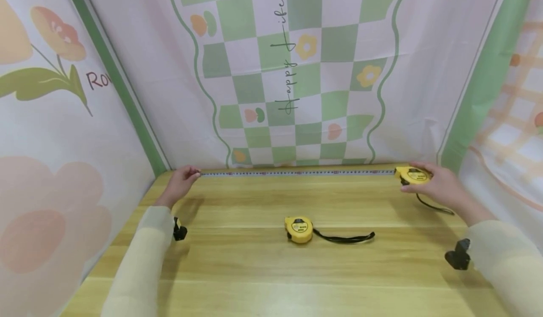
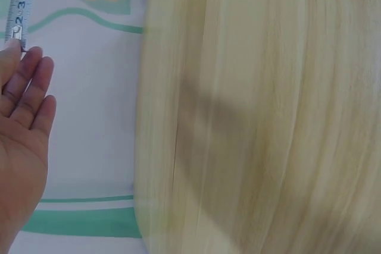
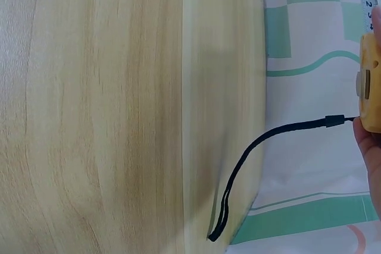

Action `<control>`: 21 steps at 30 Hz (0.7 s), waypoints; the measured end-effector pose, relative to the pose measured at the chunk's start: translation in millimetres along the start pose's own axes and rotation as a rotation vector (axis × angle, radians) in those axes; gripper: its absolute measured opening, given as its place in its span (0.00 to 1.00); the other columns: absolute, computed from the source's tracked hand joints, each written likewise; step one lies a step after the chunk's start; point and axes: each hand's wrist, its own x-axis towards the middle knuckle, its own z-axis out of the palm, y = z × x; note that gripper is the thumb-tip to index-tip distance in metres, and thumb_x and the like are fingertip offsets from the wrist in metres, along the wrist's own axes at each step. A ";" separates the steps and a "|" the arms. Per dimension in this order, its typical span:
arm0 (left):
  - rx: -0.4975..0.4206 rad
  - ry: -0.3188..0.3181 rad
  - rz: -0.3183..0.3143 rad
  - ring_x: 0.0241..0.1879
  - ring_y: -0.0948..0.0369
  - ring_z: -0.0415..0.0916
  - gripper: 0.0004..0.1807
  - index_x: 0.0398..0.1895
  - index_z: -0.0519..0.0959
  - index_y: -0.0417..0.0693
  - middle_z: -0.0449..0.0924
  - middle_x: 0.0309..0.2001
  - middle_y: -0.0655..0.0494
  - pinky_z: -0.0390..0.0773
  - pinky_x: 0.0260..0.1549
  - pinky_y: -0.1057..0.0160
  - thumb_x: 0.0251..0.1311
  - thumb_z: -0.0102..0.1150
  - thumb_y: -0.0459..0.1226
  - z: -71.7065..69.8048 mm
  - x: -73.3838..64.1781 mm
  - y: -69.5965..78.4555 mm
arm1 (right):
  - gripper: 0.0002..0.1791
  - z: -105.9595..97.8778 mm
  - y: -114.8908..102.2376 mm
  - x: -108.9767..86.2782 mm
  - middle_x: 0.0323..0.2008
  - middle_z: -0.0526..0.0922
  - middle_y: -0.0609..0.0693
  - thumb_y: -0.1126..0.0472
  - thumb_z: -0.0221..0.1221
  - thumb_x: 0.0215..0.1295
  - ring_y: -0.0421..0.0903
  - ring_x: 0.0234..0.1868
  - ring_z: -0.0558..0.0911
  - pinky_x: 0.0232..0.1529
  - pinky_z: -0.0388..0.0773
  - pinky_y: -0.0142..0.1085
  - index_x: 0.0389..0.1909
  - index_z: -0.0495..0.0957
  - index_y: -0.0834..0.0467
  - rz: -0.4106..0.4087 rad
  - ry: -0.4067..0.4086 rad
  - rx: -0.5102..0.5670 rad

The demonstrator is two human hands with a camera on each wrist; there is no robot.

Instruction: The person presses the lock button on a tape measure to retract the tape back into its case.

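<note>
Toward the table's [image 1: 237, 284] left edge, the left sleeve [image 1: 142, 255] is plain cream, matching the right sleeve [image 1: 505, 255]; both wrists carry small black cameras [image 1: 459, 255].

A yellow, rounded tape-measure case with dark printing on its round label [image 1: 416, 175] sits in the right hand [image 1: 443, 186], label turned toward the head camera. From it a long, thin, pale metal blade [image 1: 299, 172] with dark numerals and red marks at intervals runs out straight and nearly level along the far edge of the wood-grain counter [image 1: 237, 265]; whether it touches the surface cannot be told. A small silvery metal hook [image 2: 16, 31] caps its end, at the left hand's [image 2: 25, 129] fingertips. A slim black cord strap [image 3: 280, 129] hangs in a curve from the case.
</note>
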 end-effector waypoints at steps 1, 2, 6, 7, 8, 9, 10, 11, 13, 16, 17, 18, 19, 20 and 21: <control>-0.005 0.000 -0.001 0.54 0.43 0.72 0.13 0.51 0.74 0.31 0.76 0.50 0.37 0.71 0.56 0.46 0.73 0.49 0.34 0.3 0.0 0.5 | 0.54 0.0 0.3 -0.1 0.66 0.56 0.77 0.41 0.71 0.52 0.78 0.61 0.58 0.49 0.61 0.71 0.73 0.56 0.62 -0.002 0.005 -0.001; -0.012 0.001 -0.003 0.54 0.43 0.72 0.13 0.51 0.74 0.31 0.76 0.50 0.37 0.71 0.56 0.46 0.73 0.49 0.34 0.3 0.0 1.1 | 0.54 0.0 0.8 -0.2 0.66 0.57 0.77 0.41 0.70 0.52 0.77 0.59 0.60 0.47 0.65 0.68 0.73 0.56 0.61 -0.004 0.010 -0.004; -0.043 0.007 -0.010 0.53 0.43 0.72 0.14 0.52 0.74 0.31 0.76 0.49 0.37 0.70 0.57 0.46 0.73 0.49 0.34 0.5 -0.1 3.2 | 0.53 -0.3 2.8 -0.9 0.63 0.61 0.76 0.41 0.70 0.53 0.70 0.51 0.68 0.35 0.72 0.49 0.73 0.56 0.61 -0.009 0.033 -0.007; -0.046 0.007 -0.008 0.53 0.43 0.72 0.14 0.52 0.73 0.30 0.76 0.49 0.36 0.70 0.57 0.46 0.73 0.49 0.34 0.4 -0.2 3.3 | 0.53 -0.2 3.4 -0.8 0.62 0.62 0.76 0.41 0.70 0.53 0.68 0.50 0.69 0.34 0.70 0.45 0.73 0.57 0.62 -0.010 0.039 -0.008; -0.051 0.009 -0.007 0.53 0.43 0.72 0.14 0.52 0.73 0.30 0.76 0.49 0.36 0.70 0.56 0.46 0.73 0.49 0.34 0.2 0.0 3.5 | 0.53 -0.1 3.8 -0.7 0.61 0.63 0.76 0.42 0.71 0.53 0.67 0.49 0.70 0.33 0.69 0.42 0.73 0.57 0.62 -0.010 0.041 -0.008; -0.057 0.011 -0.007 0.53 0.44 0.72 0.14 0.52 0.73 0.30 0.76 0.49 0.36 0.70 0.56 0.46 0.73 0.49 0.34 0.3 0.0 3.5 | 0.53 -0.1 4.2 -0.6 0.61 0.63 0.76 0.42 0.71 0.53 0.67 0.49 0.70 0.33 0.69 0.41 0.73 0.57 0.62 -0.009 0.044 -0.007; -0.064 0.013 -0.005 0.53 0.43 0.72 0.14 0.52 0.73 0.30 0.76 0.49 0.36 0.70 0.56 0.46 0.73 0.49 0.34 0.4 0.2 3.3 | 0.53 -0.1 4.6 -0.5 0.61 0.63 0.76 0.42 0.71 0.52 0.67 0.49 0.70 0.33 0.69 0.40 0.72 0.57 0.62 -0.009 0.046 -0.008; -0.067 0.015 -0.005 0.53 0.44 0.72 0.14 0.52 0.73 0.30 0.76 0.49 0.36 0.70 0.57 0.46 0.73 0.49 0.34 0.4 0.4 3.1 | 0.53 -0.1 4.9 -0.5 0.61 0.63 0.76 0.42 0.71 0.52 0.67 0.49 0.70 0.33 0.68 0.40 0.72 0.57 0.62 -0.008 0.048 -0.007; -0.069 0.015 -0.007 0.53 0.44 0.72 0.14 0.52 0.73 0.30 0.76 0.49 0.36 0.70 0.57 0.47 0.73 0.49 0.35 0.2 0.6 2.7 | 0.53 -0.2 5.3 -0.6 0.60 0.64 0.75 0.42 0.71 0.53 0.66 0.48 0.70 0.32 0.69 0.40 0.72 0.57 0.62 -0.005 0.050 -0.002; -0.079 0.018 -0.016 0.54 0.45 0.71 0.14 0.52 0.73 0.31 0.76 0.50 0.37 0.70 0.57 0.47 0.73 0.49 0.35 0.1 0.6 3.5 | 0.52 -0.2 5.1 -1.2 0.58 0.66 0.74 0.42 0.70 0.53 0.63 0.45 0.71 0.30 0.70 0.40 0.73 0.57 0.61 -0.001 0.052 0.002; -0.079 0.017 -0.019 0.54 0.45 0.71 0.14 0.52 0.73 0.31 0.75 0.50 0.36 0.70 0.57 0.47 0.73 0.49 0.35 0.0 0.4 4.1 | 0.52 -0.3 4.7 -1.5 0.57 0.67 0.73 0.42 0.70 0.53 0.62 0.44 0.71 0.30 0.70 0.39 0.73 0.57 0.61 0.001 0.053 0.001; -0.078 0.016 -0.019 0.54 0.45 0.71 0.14 0.52 0.73 0.31 0.75 0.50 0.36 0.70 0.57 0.47 0.73 0.49 0.35 -0.1 0.2 4.8 | 0.52 -0.3 3.9 -1.7 0.56 0.68 0.72 0.42 0.70 0.53 0.61 0.43 0.71 0.29 0.70 0.39 0.73 0.57 0.61 0.003 0.054 -0.001; -0.080 0.017 -0.019 0.53 0.45 0.71 0.14 0.52 0.73 0.31 0.75 0.50 0.36 0.70 0.57 0.47 0.73 0.49 0.35 0.1 0.1 5.5 | 0.52 -0.4 2.4 -2.0 0.55 0.69 0.72 0.41 0.70 0.54 0.60 0.42 0.71 0.29 0.70 0.39 0.73 0.57 0.61 0.006 0.054 -0.005; -0.079 0.018 -0.016 0.53 0.45 0.71 0.14 0.52 0.73 0.31 0.75 0.50 0.36 0.70 0.57 0.47 0.72 0.50 0.35 0.5 0.3 5.4 | 0.52 -0.5 0.6 -2.4 0.54 0.69 0.71 0.41 0.70 0.54 0.60 0.41 0.71 0.28 0.70 0.39 0.73 0.57 0.62 0.010 0.054 -0.007; -0.083 0.016 -0.013 0.53 0.44 0.71 0.14 0.52 0.73 0.31 0.75 0.50 0.36 0.70 0.57 0.46 0.73 0.49 0.35 0.9 0.3 5.4 | 0.53 -0.6 -1.3 -2.7 0.53 0.70 0.70 0.41 0.70 0.54 0.59 0.40 0.71 0.28 0.70 0.39 0.73 0.57 0.62 0.013 0.054 -0.011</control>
